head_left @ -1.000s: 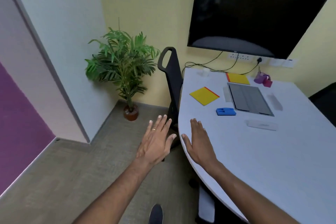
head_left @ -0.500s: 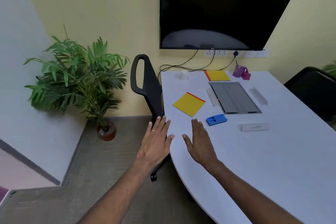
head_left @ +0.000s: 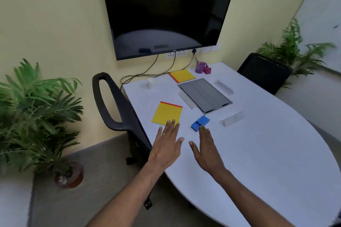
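My left hand and my right hand are stretched out flat, fingers straight, above the near left part of the white table. Neither holds anything. The left fingertips overlap the near edge of a yellow notepad with a red strip. The right fingertips are just short of a small blue plastic object. Further back lies a grey flat panel, with a second yellow pad behind it.
A black office chair stands at the table's left edge, another black chair at the far right. A black screen hangs on the wall, cables below. Purple and pink cups, a white cup, a name card. Potted plants left and right.
The view has swung right and closer to the table. Both flat hands have moved forward over the tabletop, nearing the yellow notepad and the blue object.
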Tool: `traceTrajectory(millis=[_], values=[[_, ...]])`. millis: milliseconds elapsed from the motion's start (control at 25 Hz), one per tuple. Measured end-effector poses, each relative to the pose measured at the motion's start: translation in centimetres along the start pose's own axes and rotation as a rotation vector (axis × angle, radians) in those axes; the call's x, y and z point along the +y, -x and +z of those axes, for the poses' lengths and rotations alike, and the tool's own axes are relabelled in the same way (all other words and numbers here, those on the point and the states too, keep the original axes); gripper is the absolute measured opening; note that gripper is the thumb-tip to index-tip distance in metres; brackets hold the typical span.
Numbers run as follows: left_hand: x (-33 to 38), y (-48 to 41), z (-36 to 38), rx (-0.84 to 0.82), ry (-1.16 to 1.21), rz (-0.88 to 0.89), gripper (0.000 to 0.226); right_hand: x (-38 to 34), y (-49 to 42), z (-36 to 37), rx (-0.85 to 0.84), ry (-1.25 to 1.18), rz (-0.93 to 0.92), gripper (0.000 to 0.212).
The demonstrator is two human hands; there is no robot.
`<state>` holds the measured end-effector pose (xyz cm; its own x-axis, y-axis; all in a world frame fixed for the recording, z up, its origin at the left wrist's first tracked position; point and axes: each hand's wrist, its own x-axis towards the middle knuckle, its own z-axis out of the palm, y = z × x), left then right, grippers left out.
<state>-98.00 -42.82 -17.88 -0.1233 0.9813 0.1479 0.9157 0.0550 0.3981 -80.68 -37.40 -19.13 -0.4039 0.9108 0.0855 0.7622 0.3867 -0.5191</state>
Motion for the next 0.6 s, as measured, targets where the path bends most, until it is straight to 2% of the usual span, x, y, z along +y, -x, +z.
traceTrajectory(millis=[320,600], values=[[-2.0,-6.7,2.7,-0.135,0.167,0.11,0.063,0.3,-3.3,0.9,0.074,-0.029,0.216,0.075],[-3.0,-15.3,7.8,-0.247,0.256,0.105,0.063,5.1,-11.0,3.3,0.069,-0.078,0.291,0.074]])
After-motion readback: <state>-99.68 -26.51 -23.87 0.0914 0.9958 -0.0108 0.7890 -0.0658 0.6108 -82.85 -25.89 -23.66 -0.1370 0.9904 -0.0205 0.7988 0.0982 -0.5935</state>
